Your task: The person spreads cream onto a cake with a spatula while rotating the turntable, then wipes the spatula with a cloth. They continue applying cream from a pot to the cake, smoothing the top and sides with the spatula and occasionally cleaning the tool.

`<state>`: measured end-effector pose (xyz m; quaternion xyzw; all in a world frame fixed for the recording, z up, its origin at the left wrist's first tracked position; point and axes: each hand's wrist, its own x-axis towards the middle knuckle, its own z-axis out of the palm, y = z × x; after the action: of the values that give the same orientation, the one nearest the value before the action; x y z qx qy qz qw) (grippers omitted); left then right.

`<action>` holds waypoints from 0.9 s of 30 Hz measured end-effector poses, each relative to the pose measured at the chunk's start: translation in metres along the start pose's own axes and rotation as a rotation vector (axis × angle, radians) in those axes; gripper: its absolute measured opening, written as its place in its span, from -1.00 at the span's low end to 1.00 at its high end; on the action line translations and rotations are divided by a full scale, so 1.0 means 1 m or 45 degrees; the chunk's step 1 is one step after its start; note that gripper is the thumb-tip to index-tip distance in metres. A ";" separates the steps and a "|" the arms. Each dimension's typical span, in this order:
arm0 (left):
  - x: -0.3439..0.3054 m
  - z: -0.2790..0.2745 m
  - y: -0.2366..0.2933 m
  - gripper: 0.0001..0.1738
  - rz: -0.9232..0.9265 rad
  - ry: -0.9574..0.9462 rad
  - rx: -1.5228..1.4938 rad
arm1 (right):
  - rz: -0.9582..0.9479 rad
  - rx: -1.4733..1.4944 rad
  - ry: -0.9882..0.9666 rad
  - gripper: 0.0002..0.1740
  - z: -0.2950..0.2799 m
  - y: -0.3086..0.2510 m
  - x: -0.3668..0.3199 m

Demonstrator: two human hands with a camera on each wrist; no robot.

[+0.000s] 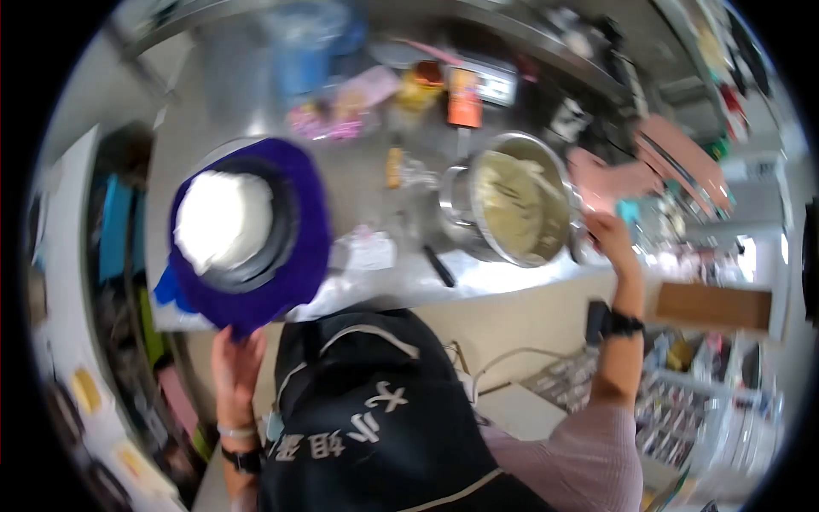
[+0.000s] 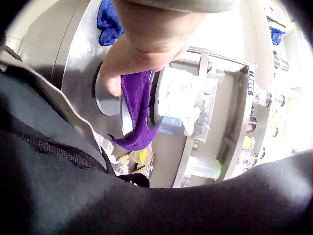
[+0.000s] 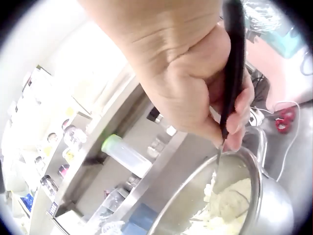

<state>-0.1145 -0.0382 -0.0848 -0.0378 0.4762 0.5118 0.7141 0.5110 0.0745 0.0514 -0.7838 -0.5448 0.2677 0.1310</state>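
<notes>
Left hand (image 1: 237, 367) is pinching purple cloth (image 1: 309, 213) around round white cake (image 1: 223, 220); right hand (image 3: 195, 93) is gripping black-handled metal tool (image 3: 234, 73), dipping into shiny steel pot (image 3: 276, 208).

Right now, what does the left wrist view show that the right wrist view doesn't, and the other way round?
Only the left wrist view: the left hand holding the purple cloth, with a white cream-covered form beyond it.

Only the right wrist view: the right hand, fingers around a black handle above a metal bowl of pale mixture, with part of a pink mixer nearby.

Both: a green-lidded container and small jars in the background.
</notes>
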 end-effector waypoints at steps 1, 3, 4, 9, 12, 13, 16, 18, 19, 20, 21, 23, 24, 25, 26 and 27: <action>0.000 -0.002 -0.001 -0.64 -0.010 0.023 0.013 | 0.005 0.186 0.060 -0.75 0.006 -0.001 -0.014; -0.004 0.011 -0.002 -0.56 -0.031 0.047 0.025 | -0.010 0.367 0.046 -0.71 0.027 -0.028 -0.041; -0.006 0.015 -0.003 -0.55 -0.027 0.025 0.005 | -0.025 0.447 0.050 -0.70 0.043 -0.042 -0.052; -0.006 0.024 -0.007 -0.59 -0.085 -0.075 -0.095 | -0.337 0.747 -0.230 -0.68 0.157 -0.138 -0.093; -0.005 0.019 -0.006 -0.61 -0.134 -0.122 -0.116 | -0.693 0.579 -0.226 -0.67 0.204 -0.186 -0.096; -0.005 0.017 -0.007 -0.63 -0.137 -0.134 -0.120 | -0.744 0.491 -0.183 -0.68 0.211 -0.204 -0.100; -0.004 0.018 -0.009 -0.66 -0.140 -0.147 -0.136 | -0.824 0.306 -0.092 -0.69 0.224 -0.233 -0.103; -0.005 0.013 -0.007 -0.67 -0.144 -0.173 -0.129 | -1.056 0.000 0.134 -0.68 0.231 -0.243 -0.102; -0.006 0.012 -0.007 -0.67 -0.151 -0.173 -0.140 | -1.117 -0.083 0.212 -0.67 0.232 -0.249 -0.102; -0.006 0.011 -0.006 -0.68 -0.140 -0.156 -0.140 | -1.119 -0.096 0.209 -0.67 0.233 -0.251 -0.103; -0.006 0.011 -0.005 -0.68 -0.127 -0.139 -0.140 | -1.156 -0.193 0.302 -0.66 0.234 -0.253 -0.102; -0.005 0.007 -0.004 -0.65 -0.117 -0.151 -0.144 | -1.200 -0.292 0.392 -0.66 0.237 -0.255 -0.105; -0.005 0.004 -0.003 -0.62 -0.104 -0.158 -0.137 | -1.169 -0.243 0.331 -0.64 0.239 -0.256 -0.108; -0.005 0.002 -0.005 -0.62 -0.104 -0.155 -0.145 | -1.135 -0.194 0.270 -0.63 0.242 -0.257 -0.112; -0.003 0.001 -0.008 -0.64 -0.104 -0.169 -0.144 | -1.138 -0.197 0.266 -0.63 0.248 -0.261 -0.116; -0.002 0.003 -0.010 -0.65 -0.104 -0.185 -0.142 | -1.201 -0.203 0.263 -0.63 0.254 -0.266 -0.120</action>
<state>-0.1051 -0.0428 -0.0866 -0.0596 0.3917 0.5094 0.7638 0.1276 0.0405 0.0078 -0.4816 -0.8435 0.0573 0.2310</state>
